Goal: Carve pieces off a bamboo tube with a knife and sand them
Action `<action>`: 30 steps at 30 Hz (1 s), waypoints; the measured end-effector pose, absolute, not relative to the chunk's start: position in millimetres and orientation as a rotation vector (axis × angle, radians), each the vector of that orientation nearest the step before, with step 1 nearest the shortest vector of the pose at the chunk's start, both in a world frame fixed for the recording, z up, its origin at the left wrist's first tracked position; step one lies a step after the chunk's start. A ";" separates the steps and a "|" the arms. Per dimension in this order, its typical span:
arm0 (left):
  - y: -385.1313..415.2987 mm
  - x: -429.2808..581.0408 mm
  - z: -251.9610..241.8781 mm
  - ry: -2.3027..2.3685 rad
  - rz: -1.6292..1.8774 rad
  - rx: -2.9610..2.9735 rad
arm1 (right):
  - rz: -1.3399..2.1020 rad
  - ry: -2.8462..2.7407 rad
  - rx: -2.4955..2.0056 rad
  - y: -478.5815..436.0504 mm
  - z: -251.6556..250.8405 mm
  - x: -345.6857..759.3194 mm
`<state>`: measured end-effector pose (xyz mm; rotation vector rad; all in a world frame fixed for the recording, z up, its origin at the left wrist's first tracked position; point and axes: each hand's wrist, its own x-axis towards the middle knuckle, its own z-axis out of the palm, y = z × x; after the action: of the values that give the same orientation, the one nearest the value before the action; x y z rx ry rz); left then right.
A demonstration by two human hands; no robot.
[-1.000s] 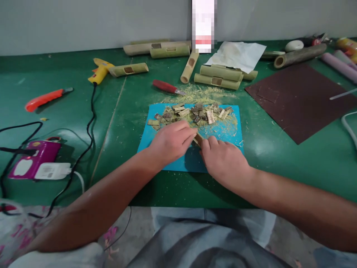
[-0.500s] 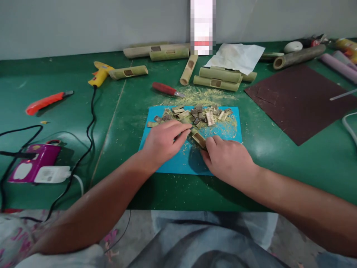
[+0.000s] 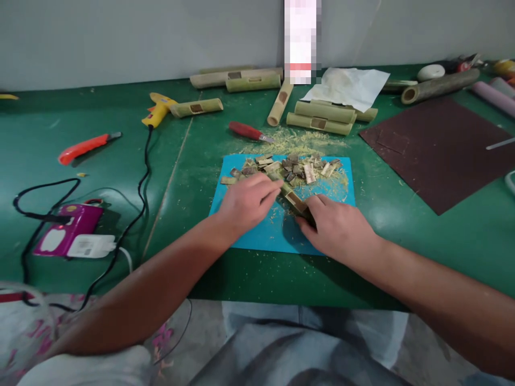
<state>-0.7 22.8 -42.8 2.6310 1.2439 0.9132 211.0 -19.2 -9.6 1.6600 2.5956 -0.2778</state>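
A green bamboo tube (image 3: 295, 199) with a rectangular opening in its side lies slanted over the blue sheet (image 3: 261, 236). Fingers of my right hand (image 3: 341, 222) wrap round its lower right end. My left hand (image 3: 250, 199) is at the tube's upper left part, its thumb and fingers pinched together; what lies between them, if anything, is too small to make out. Just beyond my hands, cut bamboo chips (image 3: 295, 167) and shavings are heaped along the sheet's far edge. A red-handled knife (image 3: 246, 131) rests behind the sheet.
Several cut bamboo tubes (image 3: 322, 111) and a white paper (image 3: 350, 86) lie at the back. On the left are a yellow glue gun (image 3: 160, 110), an orange cutter (image 3: 85, 148), and a purple power strip (image 3: 68, 228) with cords. A dark brown sheet (image 3: 438, 155) lies right.
The view has shifted, so the table's objects appear farther right. More of the bamboo tube shows between my hands, and its opening is more visible. My right hand still grips its lower end.
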 end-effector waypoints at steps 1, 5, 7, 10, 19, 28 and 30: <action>22.6 -0.4 -43.0 1.190 0.888 2.648 | -0.282 2.594 1.663 -18.8 -9.9 211.6; 25.8 -2.5 -44.0 1.261 0.901 2.689 | -0.254 2.575 1.671 -17.6 -9.1 212.7; 26.4 -2.7 -44.9 1.291 0.887 2.695 | -0.250 2.564 1.668 -17.0 -8.7 212.8; 25.8 -1.8 -45.6 1.236 0.806 2.689 | -0.264 2.557 1.655 -16.1 -9.5 213.3; 21.7 3.5 -28.1 1.430 0.899 2.025 | -0.271 2.571 1.674 -15.0 -9.8 214.9; 23.8 8.0 -26.1 1.335 0.983 1.478 | -0.192 2.646 1.689 -16.4 -11.5 215.9; 22.8 7.5 -26.9 1.327 0.999 1.499 | -0.146 2.699 1.697 -17.2 -12.9 216.6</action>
<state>7.5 22.8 -26.9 1.4986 1.3271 0.9988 216.6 -17.2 -12.9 1.6967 2.6991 -0.1460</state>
